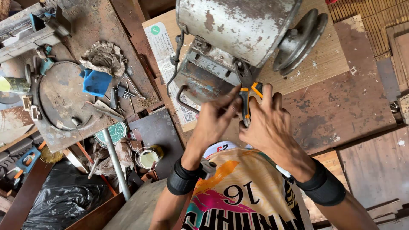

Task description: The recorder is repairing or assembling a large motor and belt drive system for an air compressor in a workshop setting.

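My right hand [267, 124] is closed around a pair of pliers [246, 101] with orange and black handles. The pliers' jaws bite on a fitting at the base of an old rusty grey electric motor [232, 30], which stands on a wooden board [324, 59]. My left hand [214, 120] reaches in from the left, and its fingertips pinch the pliers' left handle just below the jaws. Both wrists wear black bands. A pulley wheel [300, 40] sits on the motor's right end. A dark cable [174, 68] hangs down the motor's left side.
A printed paper sheet [164, 51] lies under the motor's left edge. On the left are a toothed metal disc [61, 96], a blue cloth [96, 82], crumpled paper [104, 57], a metal pipe [115, 164], a small open can [148, 158] and a black plastic bag [59, 200].
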